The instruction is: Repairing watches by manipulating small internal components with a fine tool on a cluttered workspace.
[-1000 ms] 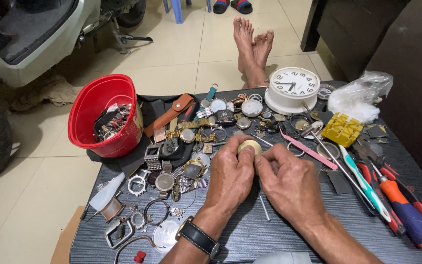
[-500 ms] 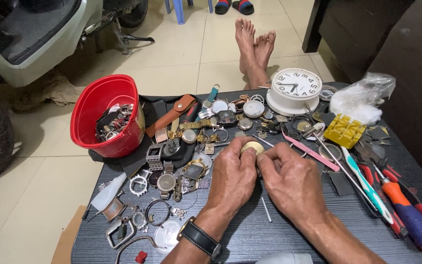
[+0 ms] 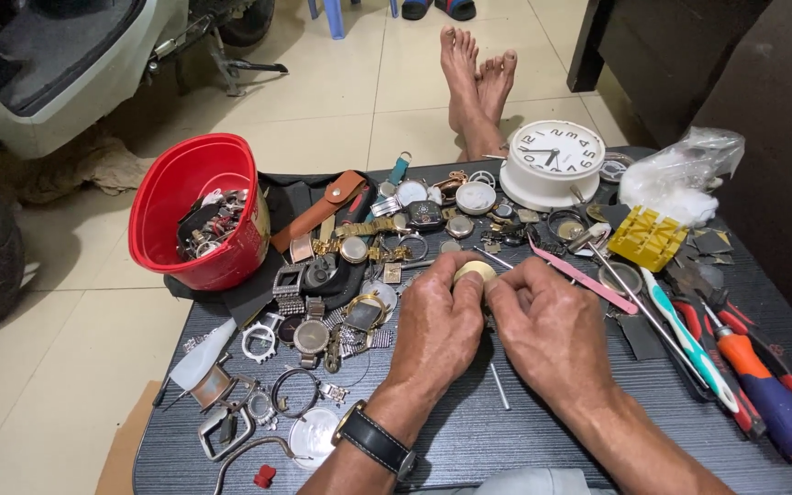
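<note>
My left hand [image 3: 437, 325] and my right hand [image 3: 552, 325] meet over the middle of a dark ribbed tabletop [image 3: 469, 431]. Between their fingertips sits a small round pale-gold watch case [image 3: 475, 272], pinched from both sides. The left wrist wears a black-strapped wristwatch [image 3: 373, 440]. Just beyond the fingers lies a heap of watch cases, straps and loose parts [image 3: 368, 247]. A thin metal pin [image 3: 500, 387] lies on the table under the hands.
A red plastic bowl [image 3: 196, 206] holding watch parts stands at the left. A white round clock [image 3: 554, 160], a yellow block [image 3: 647, 238] and a plastic bag [image 3: 680, 174] are at the back right. Screwdrivers [image 3: 767, 394], a toothbrush [image 3: 689, 339] and pink tweezers [image 3: 584, 275] lie right. Someone's bare feet [image 3: 478, 82] rest beyond.
Both hands stay closed around the round watch case at the same spot; the fingers shift only slightly.
</note>
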